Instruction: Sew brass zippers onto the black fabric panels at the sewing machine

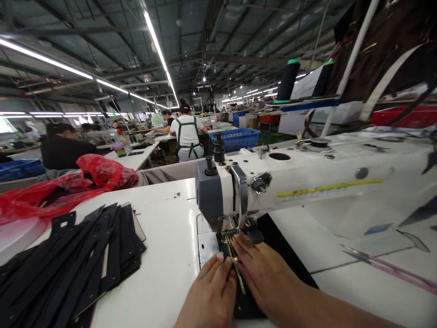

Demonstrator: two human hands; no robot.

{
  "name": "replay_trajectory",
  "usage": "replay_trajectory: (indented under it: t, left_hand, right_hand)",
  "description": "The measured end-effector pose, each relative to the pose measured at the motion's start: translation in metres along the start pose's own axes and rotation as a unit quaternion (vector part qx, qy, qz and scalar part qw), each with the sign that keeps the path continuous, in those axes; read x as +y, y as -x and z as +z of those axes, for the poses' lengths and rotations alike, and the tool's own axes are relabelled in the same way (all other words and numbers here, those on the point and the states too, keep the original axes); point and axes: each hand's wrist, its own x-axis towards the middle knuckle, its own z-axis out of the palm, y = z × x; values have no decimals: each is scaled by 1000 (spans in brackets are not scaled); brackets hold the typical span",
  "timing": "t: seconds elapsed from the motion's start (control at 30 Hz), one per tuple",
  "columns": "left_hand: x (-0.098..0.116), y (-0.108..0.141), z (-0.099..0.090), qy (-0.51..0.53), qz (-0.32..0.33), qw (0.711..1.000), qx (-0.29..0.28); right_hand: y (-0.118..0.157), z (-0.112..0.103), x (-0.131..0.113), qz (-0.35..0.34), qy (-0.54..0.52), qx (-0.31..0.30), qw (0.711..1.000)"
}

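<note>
The left hand (207,294) and right hand (268,278) are pressing open and flat, grasping nothing, on a black panel (248,310), with a gold zipper (235,262) running between them, just before the sewing machine (273,182).

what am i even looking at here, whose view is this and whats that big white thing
This view comes from a camera worn on a person's head, looking down at their own hands. The big white thing is a sewing machine set in a white table. The left hand and right hand rest on a black strip with a gold zipper, right at the machine's sewing end. To their left lies a pile of cut black pieces, near a red plastic bag.
</note>
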Motion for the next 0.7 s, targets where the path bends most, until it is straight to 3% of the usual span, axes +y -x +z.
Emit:
replay_trajectory:
  t: [0.23, 0.53, 0.7]
  left_hand:
    - [-7, -10, -3, 8, -9, 1000, -13]
    - [-6, -2, 3, 34, -28, 999, -10]
    - [-6, -3, 2, 50, -44, 997, -38]
  right_hand:
    - [-11, 4, 0, 31, -38, 18, 999]
    - [-9, 6, 0, 21, -33, 25, 999]
    - [-11, 5, 6, 48, -86, 3, 995]
